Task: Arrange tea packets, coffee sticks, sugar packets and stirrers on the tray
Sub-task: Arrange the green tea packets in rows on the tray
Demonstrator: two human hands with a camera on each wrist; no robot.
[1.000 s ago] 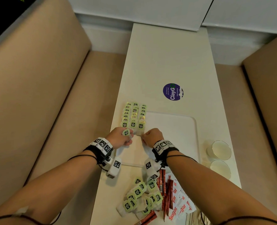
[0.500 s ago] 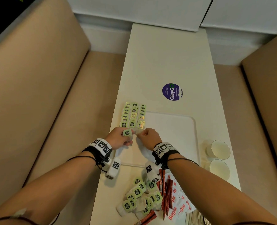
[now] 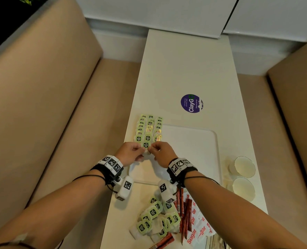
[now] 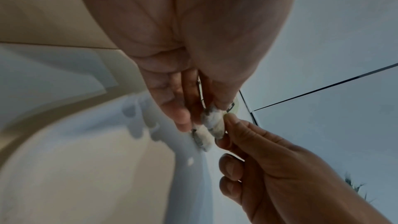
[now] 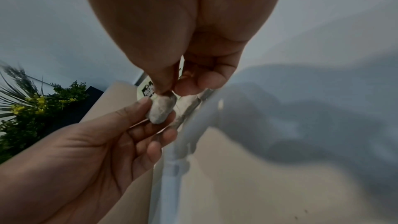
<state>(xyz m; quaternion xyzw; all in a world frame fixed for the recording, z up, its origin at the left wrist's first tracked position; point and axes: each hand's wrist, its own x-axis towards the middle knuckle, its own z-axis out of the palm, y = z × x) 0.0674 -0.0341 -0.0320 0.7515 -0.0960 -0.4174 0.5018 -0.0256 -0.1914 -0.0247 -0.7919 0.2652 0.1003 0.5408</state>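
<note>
Tea packet (image 3: 146,145) sits pinched between both hands, left hand (image 3: 131,153) and right hand (image 3: 162,153) each holding a side, just above the tray (image 3: 194,141). Rows of tea packets (image 3: 149,128) lie directly beyond the grip, so it goes forward, I'd say.

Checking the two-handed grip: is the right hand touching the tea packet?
Touching. The right wrist view shows the right hand pinching the tea packet.

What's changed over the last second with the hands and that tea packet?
The right hand moved left and now pinches the tea packet together with the left hand, which held it alone before. The packet rows on the tray, the loose pile and the cups stayed put.
</note>
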